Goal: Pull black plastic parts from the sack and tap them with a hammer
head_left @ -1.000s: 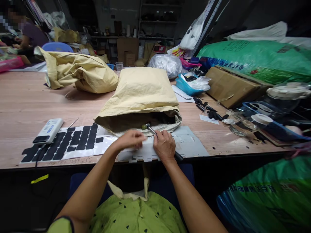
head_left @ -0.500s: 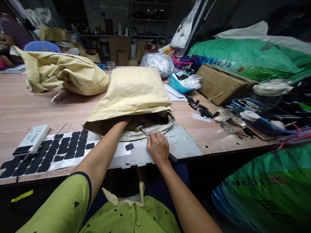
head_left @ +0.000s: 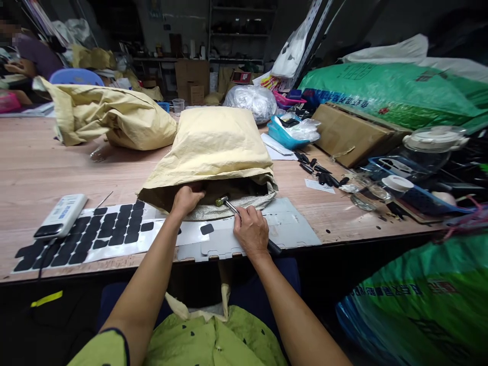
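Note:
A large yellow paper sack (head_left: 221,142) lies on the table with its mouth towards me. My left hand (head_left: 188,200) is at that mouth, its fingers curled in the shadow under the upper edge. What they hold, if anything, is hidden. My right hand (head_left: 251,229) is wrapped round a small hammer (head_left: 231,207) with a metal shaft, a brassy head and a black handle end. The hammer head is in front of the sack's opening, over its lower lip. Beneath the sack's front lies a grey board (head_left: 293,223), with a loose black rounded-square pad (head_left: 207,229) near it.
On the left are a sheet of black pads (head_left: 125,223), a white device (head_left: 61,216) and another yellow sack (head_left: 114,114). To the right are black pieces (head_left: 324,175), a teal basket (head_left: 285,137), a cardboard box (head_left: 354,134) and a glass jar (head_left: 430,147). A person (head_left: 36,56) sits far left.
My left hand has drawn back from deep inside the sack to its mouth. My right hand stays on the hammer. The view has shifted slightly left.

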Motion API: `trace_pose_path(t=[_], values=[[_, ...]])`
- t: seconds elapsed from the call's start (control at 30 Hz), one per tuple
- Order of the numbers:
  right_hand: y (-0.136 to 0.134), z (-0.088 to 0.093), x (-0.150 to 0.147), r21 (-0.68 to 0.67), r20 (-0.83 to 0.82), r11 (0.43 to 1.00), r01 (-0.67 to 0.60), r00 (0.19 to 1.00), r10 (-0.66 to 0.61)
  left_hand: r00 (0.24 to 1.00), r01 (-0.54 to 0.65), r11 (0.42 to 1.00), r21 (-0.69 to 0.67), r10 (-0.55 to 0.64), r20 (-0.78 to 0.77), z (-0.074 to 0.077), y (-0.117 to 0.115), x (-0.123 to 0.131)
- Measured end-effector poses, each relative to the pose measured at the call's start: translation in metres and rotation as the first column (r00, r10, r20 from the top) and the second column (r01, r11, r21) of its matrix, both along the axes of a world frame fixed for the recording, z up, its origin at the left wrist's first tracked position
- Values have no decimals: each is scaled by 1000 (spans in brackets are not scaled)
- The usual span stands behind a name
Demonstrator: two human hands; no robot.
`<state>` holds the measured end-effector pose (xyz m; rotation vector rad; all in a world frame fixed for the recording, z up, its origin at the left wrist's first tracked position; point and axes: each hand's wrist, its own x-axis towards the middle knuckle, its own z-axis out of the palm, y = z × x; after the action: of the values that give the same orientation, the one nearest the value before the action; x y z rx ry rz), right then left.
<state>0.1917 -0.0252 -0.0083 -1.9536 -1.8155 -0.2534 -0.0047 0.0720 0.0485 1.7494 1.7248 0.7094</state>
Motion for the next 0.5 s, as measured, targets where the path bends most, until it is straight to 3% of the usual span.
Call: trace_pose_path(t=[0.2,0.5], values=[[-1,2,-1,-5,5,1000,5,1000,-5,955,291,957,6,-290,-54,-15,-58,-21],[-1,3,-1,-50,-11,999,10,1000,-11,964,231,951,206,-196,-180,-37,-66,-4]])
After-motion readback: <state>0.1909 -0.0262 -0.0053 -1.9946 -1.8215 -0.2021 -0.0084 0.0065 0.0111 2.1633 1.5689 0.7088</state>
